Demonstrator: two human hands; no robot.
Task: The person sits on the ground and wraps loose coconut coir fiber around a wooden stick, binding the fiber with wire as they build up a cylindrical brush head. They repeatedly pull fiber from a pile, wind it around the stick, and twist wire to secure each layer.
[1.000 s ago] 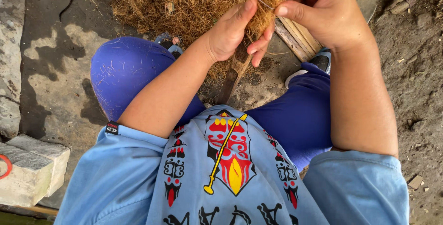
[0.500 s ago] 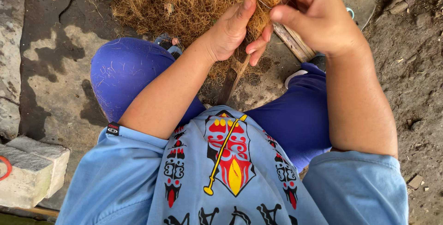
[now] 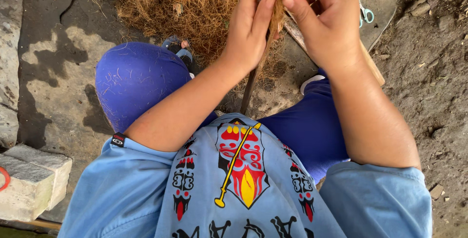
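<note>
- Coir fibre strand (image 3: 276,4) sits pinched between your two hands at the top of the view, just in front of the loose coir pile (image 3: 185,4) on the cracked concrete floor (image 3: 53,67).
- Your left hand (image 3: 248,28) is closed flat against the strand, fingers pressed along its side; your right hand (image 3: 326,23) grips it from the other side, thumb forward, both hands closed on the same twist.
- Judging by its look, the fibre is very light, dry, springy and rough, so it should not slip, but loose hairs will shed and the twist can open if the pressure eases.
- Best hold is likely right where the fibres bunch tight between your palms, not on the frayed ends.
- A dark thin tail (image 3: 251,82) hangs from your hands toward your knees; whether it is twisted cord or a stick cannot be told.
- A wooden slat (image 3: 373,67) and small light-handled scissors (image 3: 365,13) lie beyond your right hand.
- Against the earlier frames, your hands have come closer together and higher in the view, and the right wrist now covers more of the slat.
</note>
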